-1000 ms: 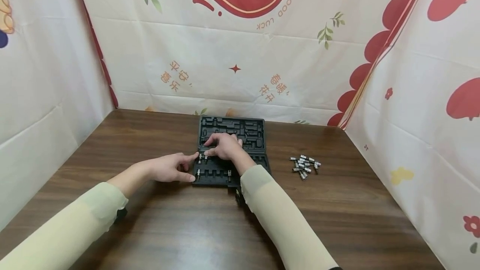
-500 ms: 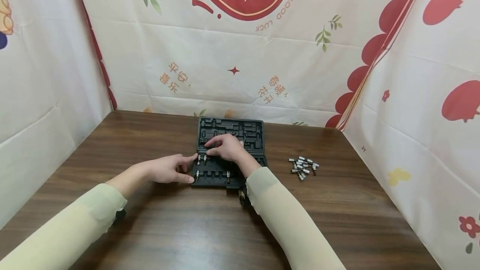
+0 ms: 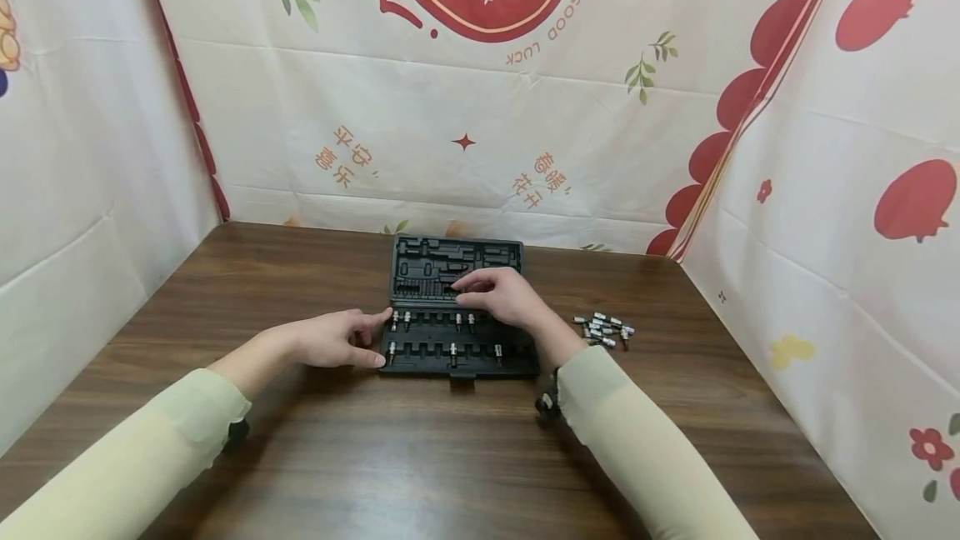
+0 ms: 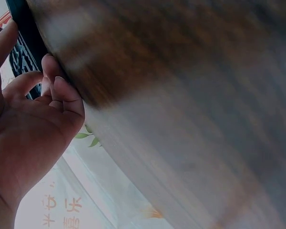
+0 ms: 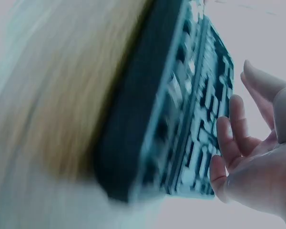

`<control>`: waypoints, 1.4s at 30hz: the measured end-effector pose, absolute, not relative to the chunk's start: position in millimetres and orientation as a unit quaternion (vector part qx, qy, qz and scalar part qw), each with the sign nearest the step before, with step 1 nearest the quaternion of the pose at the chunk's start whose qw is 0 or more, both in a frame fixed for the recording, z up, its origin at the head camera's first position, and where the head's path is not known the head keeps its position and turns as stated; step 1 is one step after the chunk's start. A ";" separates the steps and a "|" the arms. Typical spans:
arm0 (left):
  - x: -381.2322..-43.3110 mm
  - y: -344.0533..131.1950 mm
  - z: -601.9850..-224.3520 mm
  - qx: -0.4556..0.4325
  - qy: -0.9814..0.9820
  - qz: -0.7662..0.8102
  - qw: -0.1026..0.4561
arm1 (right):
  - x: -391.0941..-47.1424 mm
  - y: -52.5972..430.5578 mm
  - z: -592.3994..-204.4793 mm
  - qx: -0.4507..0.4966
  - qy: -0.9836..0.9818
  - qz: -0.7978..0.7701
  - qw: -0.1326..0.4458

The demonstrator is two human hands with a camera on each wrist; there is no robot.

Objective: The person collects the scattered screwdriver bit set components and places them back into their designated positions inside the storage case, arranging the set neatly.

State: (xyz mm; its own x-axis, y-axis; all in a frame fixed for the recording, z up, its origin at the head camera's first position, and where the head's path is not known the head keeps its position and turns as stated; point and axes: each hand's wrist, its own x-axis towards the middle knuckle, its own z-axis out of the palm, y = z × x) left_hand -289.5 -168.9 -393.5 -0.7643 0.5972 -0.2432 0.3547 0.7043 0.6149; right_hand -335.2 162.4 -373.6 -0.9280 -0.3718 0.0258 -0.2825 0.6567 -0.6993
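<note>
A black plastic socket case (image 3: 420, 372) lies open on the table, its lid (image 3: 431, 271) laid back. Several silver bit sockets (image 3: 453, 352) with dark tips stand in slots across its lower half. My left hand (image 3: 330, 340) rests at the left edge, its forefinger at the hinge end and thumb on the front corner; its other fingers bend loosely beside the case (image 4: 28, 28) in the left wrist view. Above the right part of the case hovers my right hand (image 3: 502, 294). In the right wrist view its fingers (image 5: 226, 138) are loosely bent with nothing between them.
Several more loose bit sockets (image 3: 599, 317) lie in a small heap to the right of the case. The brown wooden table (image 3: 360, 457) is walled by white printed cloth (image 3: 420, 165) at the back and both sides.
My right hand has moved to the right over the case, showing bit sockets and slots that it covered before. My left hand stays at the left edge.
</note>
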 end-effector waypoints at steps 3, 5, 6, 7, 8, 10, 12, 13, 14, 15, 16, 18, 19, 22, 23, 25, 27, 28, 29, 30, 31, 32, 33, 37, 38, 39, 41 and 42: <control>-289.1 -169.7 -393.0 0.267 0.896 0.279 0.218 | -331.8 180.7 -366.0 -0.170 0.904 -0.388 0.055; -288.8 -170.6 -393.1 0.268 0.896 0.279 0.218 | -330.1 193.6 -361.2 -0.162 0.901 -0.400 0.054; -288.7 -171.1 -393.3 0.268 0.896 0.278 0.218 | -329.1 200.2 -358.8 -0.158 0.898 -0.407 0.054; -289.0 -171.4 -393.8 0.269 0.896 0.277 0.217 | -328.2 206.9 -356.8 -0.155 0.894 -0.417 0.055; -289.3 -171.6 -394.3 0.269 0.897 0.278 0.217 | -327.6 213.9 -355.3 -0.154 0.892 -0.421 0.053; -289.5 -171.8 -394.8 0.270 0.896 0.279 0.217 | -325.9 227.9 -352.9 -0.153 0.890 -0.427 0.048; -289.8 -171.6 -395.0 0.270 0.896 0.279 0.217 | -323.9 242.1 -351.7 -0.150 0.889 -0.431 0.043; -290.0 -171.3 -394.9 0.269 0.895 0.281 0.219 | -322.7 248.8 -351.2 -0.149 0.889 -0.432 0.040; -290.0 -171.1 -394.4 0.269 0.894 0.282 0.220 | -321.9 255.6 -351.0 -0.146 0.890 -0.431 0.038; -289.8 -171.1 -394.1 0.269 0.894 0.282 0.220 | -321.2 262.7 -351.2 -0.142 0.889 -0.433 0.038; -289.8 -171.1 -393.9 0.268 0.895 0.281 0.220 | -319.9 269.8 -351.1 -0.138 0.889 -0.435 0.039; -290.4 -170.9 -394.2 0.268 0.895 0.280 0.220 | -317.0 283.3 -351.0 -0.133 0.889 -0.437 0.039; -291.0 -170.8 -394.5 0.268 0.895 0.281 0.220 | -315.3 290.2 -350.7 -0.130 0.890 -0.435 0.040; -292.2 -171.0 -395.1 0.265 0.896 0.278 0.222 | -309.5 310.7 -350.7 -0.125 0.895 -0.427 0.039; -292.6 -171.1 -395.0 0.265 0.896 0.278 0.223 | -308.1 317.2 -351.2 -0.123 0.897 -0.423 0.039; -292.5 -171.6 -394.3 0.264 0.896 0.277 0.224 | -305.6 329.9 -352.5 -0.120 0.902 -0.413 0.037; -292.3 -171.9 -393.9 0.264 0.896 0.278 0.225 | -303.3 341.0 -354.7 -0.114 0.906 -0.406 0.036; -292.4 -172.0 -393.9 0.265 0.896 0.278 0.225 | -302.1 346.3 -355.8 -0.108 0.908 -0.403 0.036; -292.6 -172.0 -393.9 0.264 0.895 0.278 0.226 | -301.0 351.6 -357.0 -0.104 0.911 -0.398 0.036; -292.7 -172.0 -393.9 0.264 0.895 0.279 0.226 | -299.6 356.2 -357.9 -0.099 0.912 -0.395 0.036; -292.9 -172.0 -394.0 0.263 0.895 0.279 0.227 | -298.3 360.9 -358.9 -0.093 0.913 -0.395 0.038; -293.0 -172.2 -394.0 0.264 0.895 0.279 0.227 | -297.1 365.2 -359.9 -0.088 0.913 -0.396 0.041; -293.1 -172.4 -394.0 0.264 0.895 0.279 0.227 | -296.5 369.6 -361.2 -0.085 0.914 -0.395 0.044; -293.4 -172.5 -393.2 0.266 0.896 0.275 0.224 | -294.8 388.1 -368.5 -0.075 0.915 -0.393 0.059; -293.5 -172.6 -393.3 0.267 0.897 0.274 0.223 | -295.0 392.6 -370.7 -0.072 0.915 -0.392 0.063; -293.7 -172.4 -393.7 0.267 0.897 0.275 0.222 | -295.3 396.9 -372.9 -0.072 0.916 -0.389 0.067; -293.8 -172.1 -394.5 0.269 0.896 0.275 0.221 | -296.0 405.2 -376.6 -0.066 0.917 -0.387 0.072; -293.8 -172.2 -394.8 0.271 0.895 0.277 0.220 | -296.3 408.7 -378.0 -0.061 0.917 -0.388 0.074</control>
State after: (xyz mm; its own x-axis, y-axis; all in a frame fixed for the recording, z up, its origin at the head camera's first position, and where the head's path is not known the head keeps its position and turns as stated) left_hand -293.8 -172.2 -394.8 -0.7556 0.6078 -0.2442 0.3642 0.6997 0.6147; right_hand -296.3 408.7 -378.0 -0.9816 -0.1694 -0.0884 -0.0544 0.6911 -0.7207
